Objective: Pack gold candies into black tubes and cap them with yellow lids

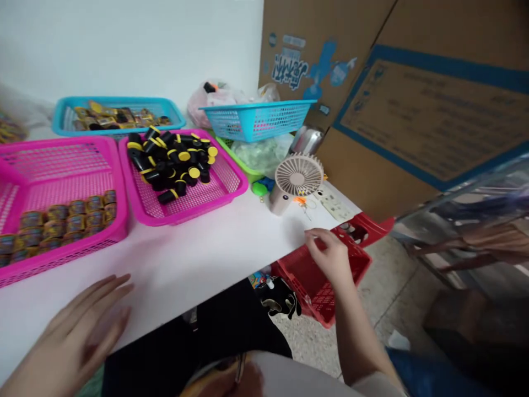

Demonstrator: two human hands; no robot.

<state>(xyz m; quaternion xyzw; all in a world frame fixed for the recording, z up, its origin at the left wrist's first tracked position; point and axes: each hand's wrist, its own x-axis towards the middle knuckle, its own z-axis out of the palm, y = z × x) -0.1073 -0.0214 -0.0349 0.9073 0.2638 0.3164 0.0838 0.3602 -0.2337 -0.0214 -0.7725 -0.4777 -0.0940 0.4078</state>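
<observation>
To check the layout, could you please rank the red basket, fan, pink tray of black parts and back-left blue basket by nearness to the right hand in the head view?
1. Red basket, under the right hand.
2. Fan, ahead on the table.
3. Pink tray, further left.
4. Blue basket, back left.

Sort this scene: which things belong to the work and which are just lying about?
In use: right hand on red plastic basket; left hand by white table; yellow-capped black cylinders in pink mesh tray.
Lying about: white fan; power strip; cardboard box.
</observation>
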